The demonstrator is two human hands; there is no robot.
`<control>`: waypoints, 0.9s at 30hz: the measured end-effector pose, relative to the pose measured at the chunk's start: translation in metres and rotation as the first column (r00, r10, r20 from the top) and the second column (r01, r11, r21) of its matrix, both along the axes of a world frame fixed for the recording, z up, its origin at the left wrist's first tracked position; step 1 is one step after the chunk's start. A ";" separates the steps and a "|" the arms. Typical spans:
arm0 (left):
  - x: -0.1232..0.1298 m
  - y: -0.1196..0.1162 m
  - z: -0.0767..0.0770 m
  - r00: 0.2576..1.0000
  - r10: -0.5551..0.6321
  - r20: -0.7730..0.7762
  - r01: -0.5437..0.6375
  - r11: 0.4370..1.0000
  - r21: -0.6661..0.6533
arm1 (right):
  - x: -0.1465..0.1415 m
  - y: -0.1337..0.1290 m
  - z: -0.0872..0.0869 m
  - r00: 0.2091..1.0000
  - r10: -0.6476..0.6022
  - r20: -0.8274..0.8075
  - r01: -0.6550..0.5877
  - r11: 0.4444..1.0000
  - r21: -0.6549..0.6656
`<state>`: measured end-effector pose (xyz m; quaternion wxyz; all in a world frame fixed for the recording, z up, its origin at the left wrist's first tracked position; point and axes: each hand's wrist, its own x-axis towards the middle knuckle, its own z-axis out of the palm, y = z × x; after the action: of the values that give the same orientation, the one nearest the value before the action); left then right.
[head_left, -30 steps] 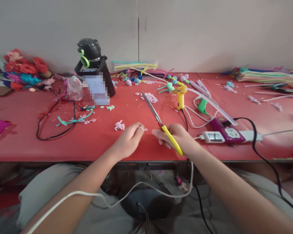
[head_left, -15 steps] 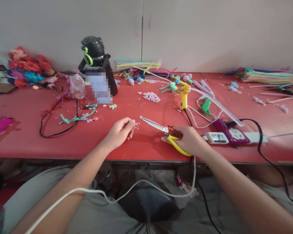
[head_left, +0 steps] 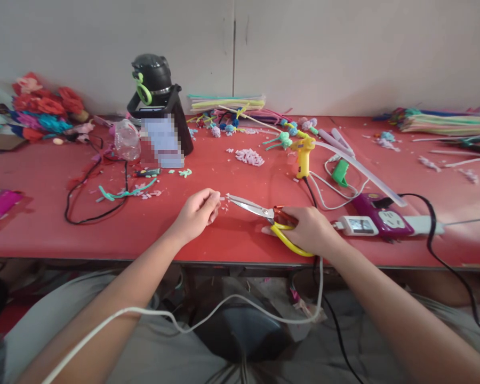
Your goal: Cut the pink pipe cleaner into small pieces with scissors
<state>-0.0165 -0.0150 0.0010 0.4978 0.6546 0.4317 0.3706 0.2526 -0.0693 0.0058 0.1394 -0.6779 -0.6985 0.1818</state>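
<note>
My left hand (head_left: 200,214) is closed in a pinch over the red table. A small pale pink piece (head_left: 222,199) sticks out from its fingertips, its kind too small to tell. My right hand (head_left: 311,230) grips the scissors (head_left: 253,207) by their yellow and orange-red handles. The nearly closed blades point left, their tips just right of the pinched piece. A few tiny pale bits (head_left: 225,207) lie on the table below the tips. Farther back is a heap of cut lilac pieces (head_left: 249,157).
A yellow glue gun (head_left: 303,157) with a long glue stick stands behind my right hand, near a purple power strip (head_left: 390,221). A black bottle (head_left: 154,80) with a phone (head_left: 162,138) leaning on it stands back left. Pipe cleaner bundles (head_left: 444,122) lie at the rear. A white cable (head_left: 240,298) crosses my lap.
The scissor tips have shifted slightly left, closer to my left fingertips. The pale piece now shows more clearly between them. The view has shifted slightly.
</note>
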 end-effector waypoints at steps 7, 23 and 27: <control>0.002 -0.002 0.002 0.999 0.011 -0.041 -0.010 1.000 0.023 | -0.004 0.001 0.005 0.997 0.009 0.076 -0.009 1.000 -0.005; 0.002 -0.002 0.002 1.000 0.003 -0.024 -0.003 1.000 0.013 | -0.001 0.002 0.003 0.999 0.020 0.049 -0.018 1.000 -0.022; 0.002 -0.002 0.002 1.000 0.007 -0.022 -0.007 1.000 0.005 | -0.002 0.002 0.006 0.999 0.024 0.039 -0.023 1.000 -0.002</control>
<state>-0.0142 -0.0167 0.0026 0.4902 0.6583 0.4385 0.3663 0.2501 -0.0672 0.0114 0.1232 -0.6732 -0.7089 0.1706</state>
